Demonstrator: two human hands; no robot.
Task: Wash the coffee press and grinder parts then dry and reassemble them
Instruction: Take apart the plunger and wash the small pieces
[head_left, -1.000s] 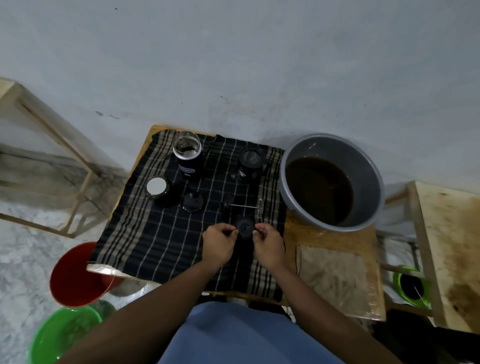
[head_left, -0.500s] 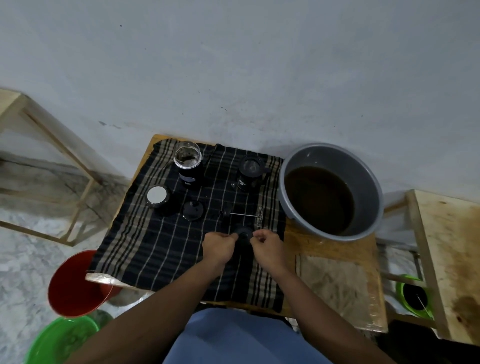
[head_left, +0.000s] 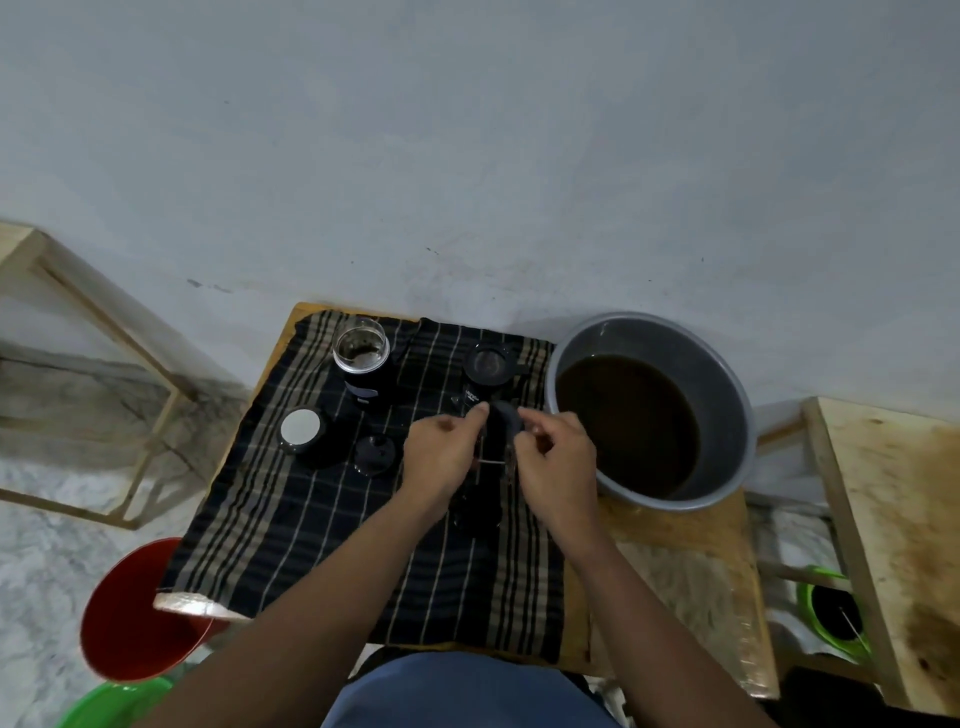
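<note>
1. Well to the left of the fingers, a silver-topped cap (head_left: 301, 428) sits on the cloth. A black disc (head_left: 375, 453) lies just beside the left hand (head_left: 441, 457). Beyond the fingers, a glass jar (head_left: 362, 353) stands to the left, and the black press body (head_left: 488, 364) stands straight ahead of the fingertips.
2. The left hand and right hand (head_left: 558, 462) each pinch the black round part (head_left: 506, 421), fingers curled, so it sits between the two sets of fingertips. Below it, the hands hide most of a thin metal rod (head_left: 491, 461).
3. A dark striped cloth (head_left: 311, 519) covers the wooden table (head_left: 675, 525) against a grey wall (head_left: 467, 156). A wooden frame (head_left: 104, 338) stands far left and a second table (head_left: 893, 519) far right.
4. Low left of the hands are a red bucket (head_left: 130, 623) and a green tub (head_left: 114, 706). Just right of the right fingers, a grey basin (head_left: 743, 415) holds dark brown liquid. Low right, a green container (head_left: 831, 613) looks dark inside.
</note>
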